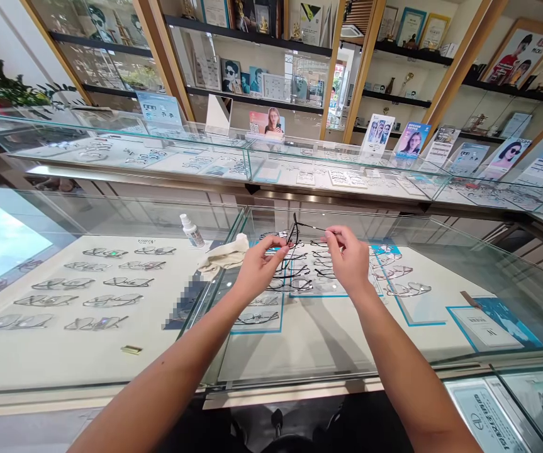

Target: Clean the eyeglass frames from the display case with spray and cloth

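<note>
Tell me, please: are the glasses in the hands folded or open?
Open, at least one side: a temple of the glasses stretches out to the right hand. The other temple: cannot tell.

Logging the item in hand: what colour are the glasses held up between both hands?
The glasses look black; the head view shows them best.

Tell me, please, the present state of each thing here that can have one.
Held glasses: raised, one side arm swung out
Left hand: pinching the held glasses
Right hand: pinching that side arm
Bottle: standing upright
Cloth: crumpled
Glasses at the left: lying in rows
Cards at the back: standing
</note>
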### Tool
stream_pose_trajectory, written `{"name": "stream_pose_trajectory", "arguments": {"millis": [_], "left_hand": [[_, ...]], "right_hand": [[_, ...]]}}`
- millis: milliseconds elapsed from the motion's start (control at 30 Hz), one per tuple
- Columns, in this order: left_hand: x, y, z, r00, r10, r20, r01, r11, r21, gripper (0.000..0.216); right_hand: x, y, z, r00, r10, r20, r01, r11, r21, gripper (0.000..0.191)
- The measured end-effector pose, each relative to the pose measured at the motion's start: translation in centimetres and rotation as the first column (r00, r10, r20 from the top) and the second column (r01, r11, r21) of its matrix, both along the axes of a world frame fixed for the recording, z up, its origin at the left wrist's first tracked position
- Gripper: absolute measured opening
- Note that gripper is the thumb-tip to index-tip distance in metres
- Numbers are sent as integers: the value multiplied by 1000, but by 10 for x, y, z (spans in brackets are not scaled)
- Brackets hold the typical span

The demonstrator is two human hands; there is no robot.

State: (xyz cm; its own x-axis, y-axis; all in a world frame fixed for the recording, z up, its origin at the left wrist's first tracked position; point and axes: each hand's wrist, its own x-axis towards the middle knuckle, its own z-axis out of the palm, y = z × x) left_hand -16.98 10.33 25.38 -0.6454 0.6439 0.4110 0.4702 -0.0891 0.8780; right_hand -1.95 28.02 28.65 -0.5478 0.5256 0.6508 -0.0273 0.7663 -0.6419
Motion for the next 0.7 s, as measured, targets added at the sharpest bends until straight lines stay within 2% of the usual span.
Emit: {"name": "stream_pose_trajectory", "arguments": {"millis": [167, 300, 367, 533, 700], "left_hand": [[-6, 1, -6, 995, -85, 59, 85, 996, -1, 33], [-6, 2, -6, 991, -112, 76, 113, 994, -8, 34], [-4, 2, -4, 986, -122, 111, 122, 992, 12, 35], [4, 4, 2, 955, -164, 245, 136, 983, 126, 37], [13, 5, -2, 953, -181, 243, 153, 980, 131, 35]], "right_hand": [[2, 9, 1, 990, -96, -102, 113, 979, 170, 26], [3, 13, 3, 984, -98, -146, 130, 966, 225, 24], [2, 12, 3, 985, -81, -150, 110, 974, 198, 23], [-1, -6, -3, 986, -15, -164, 22, 999, 41, 22], [-9, -23, -14, 991, 121, -62, -128, 984, -123, 24]]}}
